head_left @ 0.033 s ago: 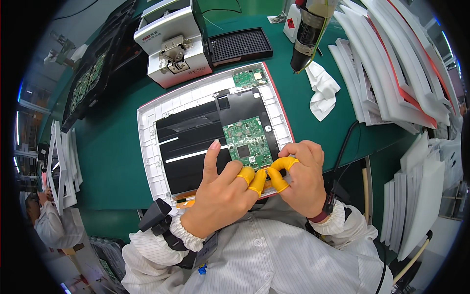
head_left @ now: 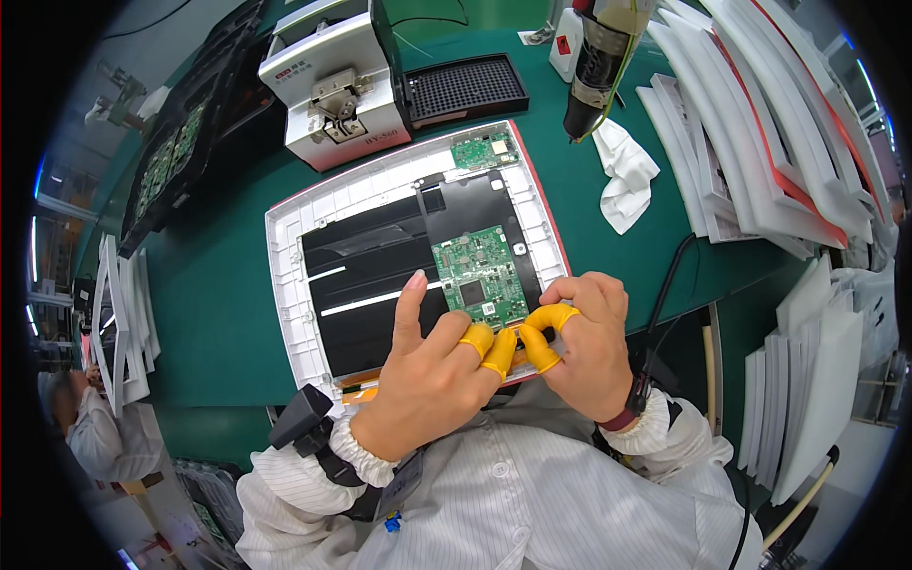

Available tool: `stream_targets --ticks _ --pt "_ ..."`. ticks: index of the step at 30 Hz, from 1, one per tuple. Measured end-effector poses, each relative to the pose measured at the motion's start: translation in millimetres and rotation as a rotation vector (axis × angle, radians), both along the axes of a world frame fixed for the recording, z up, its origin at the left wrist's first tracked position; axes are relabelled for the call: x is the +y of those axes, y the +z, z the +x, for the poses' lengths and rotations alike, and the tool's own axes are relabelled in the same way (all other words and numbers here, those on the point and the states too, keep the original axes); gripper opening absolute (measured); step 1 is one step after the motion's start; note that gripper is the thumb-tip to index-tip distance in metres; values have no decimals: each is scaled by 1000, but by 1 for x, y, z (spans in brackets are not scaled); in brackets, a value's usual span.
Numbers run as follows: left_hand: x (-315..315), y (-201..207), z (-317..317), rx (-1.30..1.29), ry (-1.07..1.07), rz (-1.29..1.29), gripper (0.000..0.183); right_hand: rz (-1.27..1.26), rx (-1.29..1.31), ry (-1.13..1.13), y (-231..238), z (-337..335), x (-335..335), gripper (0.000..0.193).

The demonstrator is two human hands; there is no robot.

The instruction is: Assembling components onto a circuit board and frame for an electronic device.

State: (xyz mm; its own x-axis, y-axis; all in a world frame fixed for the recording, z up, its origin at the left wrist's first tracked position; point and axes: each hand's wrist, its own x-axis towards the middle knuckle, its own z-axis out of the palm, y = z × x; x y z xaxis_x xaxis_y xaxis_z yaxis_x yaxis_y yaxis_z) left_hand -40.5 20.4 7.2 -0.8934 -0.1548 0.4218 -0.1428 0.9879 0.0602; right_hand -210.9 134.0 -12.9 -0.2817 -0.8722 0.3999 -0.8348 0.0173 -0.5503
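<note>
In front of me lies a white panel housing [head_left: 287,249] with a red outer edge. A black display panel [head_left: 366,275] and a green circuit board [head_left: 465,271] sit inside it. Yellow finger cots cover some fingertips of both hands. My left hand [head_left: 427,380] is pinched at the board's near edge, its index finger sticking up. Facing it, my right hand [head_left: 584,347] curls its thumb and forefinger onto the same spot. Between the fingertips shows a bit of orange flat cable [head_left: 519,357]; the exact grip is hidden. Another orange strip [head_left: 359,395] shows beside my left wrist.
Beyond the housing stand a white machine [head_left: 347,104] and a black perforated tray [head_left: 467,90]. An electric screwdriver [head_left: 597,90] hangs above a crumpled white cloth [head_left: 627,180]. Foam-separated panels [head_left: 760,123] are stacked at right. A black tray of boards [head_left: 171,157] stands left; a person [head_left: 100,432] is beyond.
</note>
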Motion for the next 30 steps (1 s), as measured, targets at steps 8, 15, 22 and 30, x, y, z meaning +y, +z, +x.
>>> stream_targets --ticks 8,15,22,30 --pt "0 -2 0 -2 5 24 10 15 8 83 3 -10 16 18" --pt "1 -1 0 -20 19 58 13 -22 49 246 -5 -18 20 21" --pt "1 -1 1 -34 27 54 11 -100 31 272 -15 -22 20 28" --pt "1 0 2 -36 31 49 10 -99 10 342 -18 -25 21 31"
